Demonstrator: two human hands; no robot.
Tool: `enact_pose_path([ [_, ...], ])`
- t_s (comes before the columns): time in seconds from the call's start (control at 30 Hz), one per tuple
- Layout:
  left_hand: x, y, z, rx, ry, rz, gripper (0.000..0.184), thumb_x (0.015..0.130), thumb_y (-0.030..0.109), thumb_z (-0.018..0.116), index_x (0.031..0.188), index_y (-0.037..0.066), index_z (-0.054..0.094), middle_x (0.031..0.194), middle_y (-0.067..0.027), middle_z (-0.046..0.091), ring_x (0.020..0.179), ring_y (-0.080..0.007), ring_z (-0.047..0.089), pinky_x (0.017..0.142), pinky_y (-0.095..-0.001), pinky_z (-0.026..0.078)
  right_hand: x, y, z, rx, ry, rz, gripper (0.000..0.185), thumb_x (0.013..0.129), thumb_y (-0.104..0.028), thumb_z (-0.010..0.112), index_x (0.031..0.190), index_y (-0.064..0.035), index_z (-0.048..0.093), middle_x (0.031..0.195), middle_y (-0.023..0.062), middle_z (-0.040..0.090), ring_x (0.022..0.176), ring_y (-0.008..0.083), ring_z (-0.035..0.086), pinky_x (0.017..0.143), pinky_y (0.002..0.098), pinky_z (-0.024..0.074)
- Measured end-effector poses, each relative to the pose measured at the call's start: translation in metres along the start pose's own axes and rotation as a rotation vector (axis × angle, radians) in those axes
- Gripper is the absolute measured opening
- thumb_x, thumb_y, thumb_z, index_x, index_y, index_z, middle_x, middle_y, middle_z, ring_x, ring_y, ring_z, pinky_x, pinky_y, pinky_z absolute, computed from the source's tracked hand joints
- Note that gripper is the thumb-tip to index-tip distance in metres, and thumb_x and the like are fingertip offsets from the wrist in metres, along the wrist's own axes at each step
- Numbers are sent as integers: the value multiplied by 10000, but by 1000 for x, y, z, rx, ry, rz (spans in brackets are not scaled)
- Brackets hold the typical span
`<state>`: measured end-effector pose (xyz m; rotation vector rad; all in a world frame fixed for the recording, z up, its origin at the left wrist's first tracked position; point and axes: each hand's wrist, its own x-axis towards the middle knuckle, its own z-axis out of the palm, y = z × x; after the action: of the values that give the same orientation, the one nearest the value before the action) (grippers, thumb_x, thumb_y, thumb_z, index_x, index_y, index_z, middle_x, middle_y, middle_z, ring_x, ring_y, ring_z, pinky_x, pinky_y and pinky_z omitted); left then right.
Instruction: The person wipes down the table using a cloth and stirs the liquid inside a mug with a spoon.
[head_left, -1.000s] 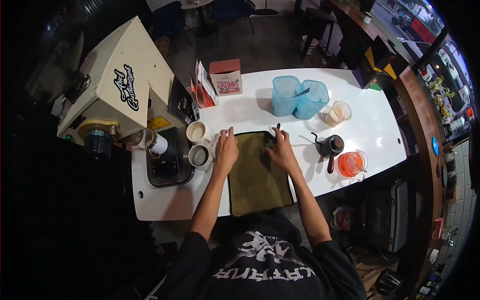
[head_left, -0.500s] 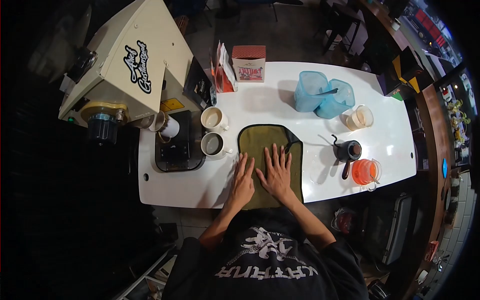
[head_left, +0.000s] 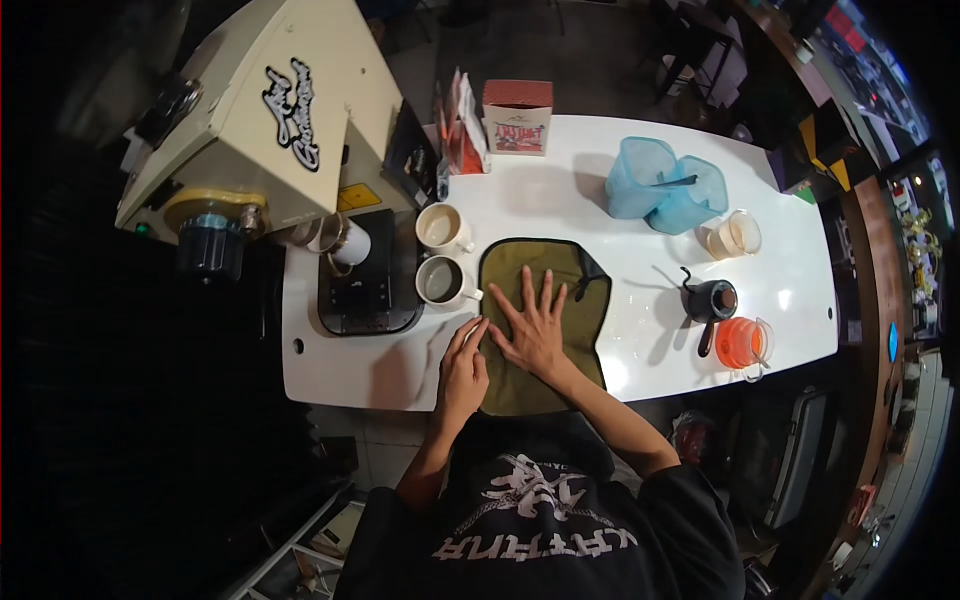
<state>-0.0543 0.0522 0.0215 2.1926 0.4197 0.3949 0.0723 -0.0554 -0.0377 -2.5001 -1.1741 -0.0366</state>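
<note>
olive mat [head_left: 517, 388] under spread right fingers [head_left: 529, 292], left fingers [head_left: 461, 342] together at its edge, grip unclear

White table [head_left: 560, 195] with olive mat [head_left: 582, 330], mugs [head_left: 439, 229], kettle [head_left: 708, 302].

One head-worn camera looks forward and down across the white table [head_left: 545, 200]

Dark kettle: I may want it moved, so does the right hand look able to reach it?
Likely yes: nothing stands between the right hand, spread on the green cloth, and the kettle.
</note>
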Motion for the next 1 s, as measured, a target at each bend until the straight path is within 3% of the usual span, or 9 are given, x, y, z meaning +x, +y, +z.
enact_pose_path([
  [0.13, 10, 3, 13, -18, -4, 79, 526, 846, -133, 428, 1350, -32, 540, 1346, -241, 553, 1213, -417, 564, 990, -424, 478, 15, 2, 9, 39, 37, -50, 689, 888, -577, 541, 1526, -362, 392, 1626, 249, 156, 1452, 578, 105, 1127, 731, 77],
  [0.27, 28, 0, 37, -15, -42, 65, 450, 961, -18, 446, 1409, -44, 468, 1426, -246, 485, 1308, -431, 483, 1073, -455, 414, 25, 17, 16, 31, 74, -80, 680, 885, -566, 528, 1528, -405, 374, 1650, 194, 136, 1482, 523, 105, 1144, 713, 48],
  [0.33, 40, -5, 56, 49, -53, 84, 480, 999, 48, 439, 1471, -26, 395, 1526, -255, 356, 1382, -435, 400, 1104, -459, 391, 25, 27, 15, 45, 70, -78, 690, 885, -529, 522, 1541, -390, 357, 1659, 166, 128, 1499, 487, 100, 1150, 706, 19],
  [0.37, 46, -8, 65, 31, -81, 102, 504, 1038, 141, 417, 1497, -48, 329, 1564, -284, 272, 1449, -450, 282, 1163, -487, 308, 25, 32, 14, -42, 52, -84, 698, 884, -508, 521, 1548, -377, 349, 1659, 165, 129, 1503, 477, 98, 1150, 705, 8],
  [0.5, 69, -6, 99, 166, -90, 111, 561, 1065, 248, 392, 1485, -111, 293, 1572, -331, 210, 1480, -489, 160, 1202, -532, 207, 22, 57, 9, -124, 36, -75, 677, 889, -424, 519, 1525, -223, 406, 1657, 149, 149, 1510, 451, 109, 1156, 706, 9],
  [0.57, 75, -1, 111, 204, -89, 140, 572, 1062, 269, 395, 1486, -105, 305, 1572, -328, 219, 1482, -476, 174, 1208, -528, 190, 18, 69, 5, -63, 80, -58, 648, 891, -415, 519, 1473, -134, 472, 1651, 139, 178, 1506, 444, 134, 1163, 705, 48],
  [0.8, 86, 11, 147, 201, -97, 224, 600, 1049, 315, 426, 1490, -80, 327, 1574, -317, 235, 1470, -468, 221, 1207, -527, 189, 3, 99, -12, -118, 146, 38, 708, 873, -441, 547, 1516, -172, 421, 1658, 122, 170, 1520, 412, 121, 1184, 664, 28],
  [0.93, 91, 19, 163, 149, -97, 312, 629, 1031, 341, 463, 1507, -44, 320, 1574, -310, 242, 1460, -467, 246, 1199, -523, 212, -12, 111, -34, -138, 136, 117, 675, 917, -411, 485, 1551, -227, 345, 1637, 169, 213, 1494, 452, 178, 1173, 680, 52],
  [1.0, 93, 24, 169, 126, -144, 348, 636, 1029, 353, 461, 1511, -36, 318, 1571, -311, 248, 1459, -466, 248, 1199, -520, 213, -22, 118, -38, -154, 143, 154, 700, 914, -427, 478, 1561, -206, 324, 1633, 186, 213, 1497, 451, 169, 1174, 674, 42],
])
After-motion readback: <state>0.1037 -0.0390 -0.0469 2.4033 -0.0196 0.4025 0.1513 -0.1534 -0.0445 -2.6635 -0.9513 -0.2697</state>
